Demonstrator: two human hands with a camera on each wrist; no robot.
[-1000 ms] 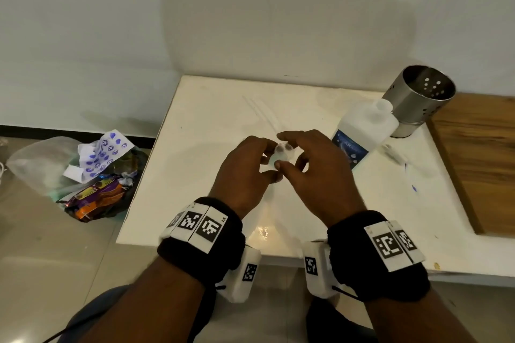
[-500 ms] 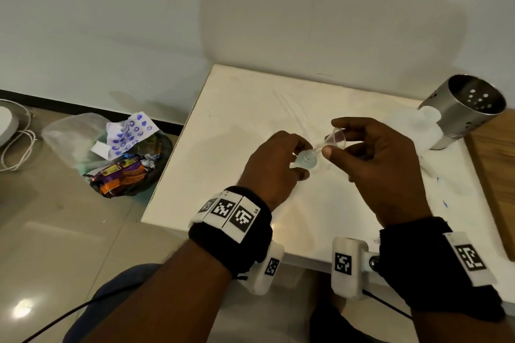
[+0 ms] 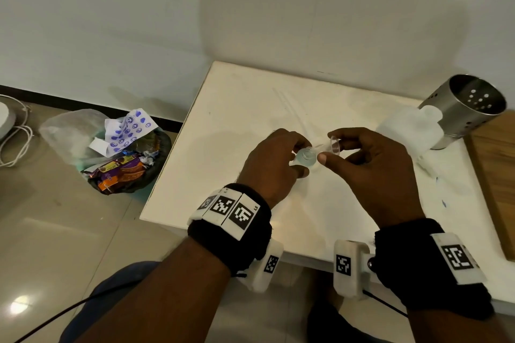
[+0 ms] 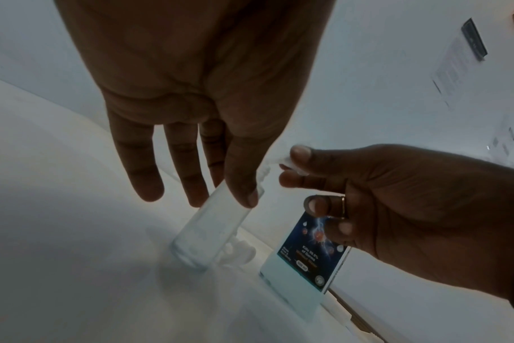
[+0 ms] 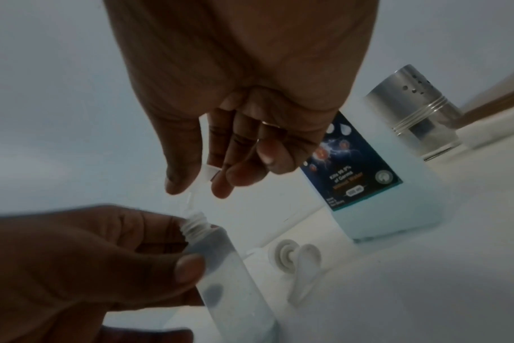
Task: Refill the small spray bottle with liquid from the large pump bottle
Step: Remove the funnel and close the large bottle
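Spray top held just above the open neck of the small bottle on the white table.

The left hand (image 3: pixel 274 160) grips the small spray bottle (image 5: pixel 220 262), thumb and fingers curled round its clear body, which stands on the white table (image 3: pixel 239 108) with its threaded neck uncovered. The right hand (image 3: pixel 370 172) pinches the spray top (image 3: pixel 333 145) between thumb and fingertips just above that neck; a thin tube seems to hang from it toward the opening, though it is blurred. The large pump bottle (image 5: pixel 382 176), blue-labelled, stands behind and to the right, near a perforated steel holder (image 3: pixel 468 108). Its white pump head (image 5: pixel 297 257) lies on the table between the two bottles. A bag of rubbish (image 3: pixel 117 153) sits on the floor to the left.
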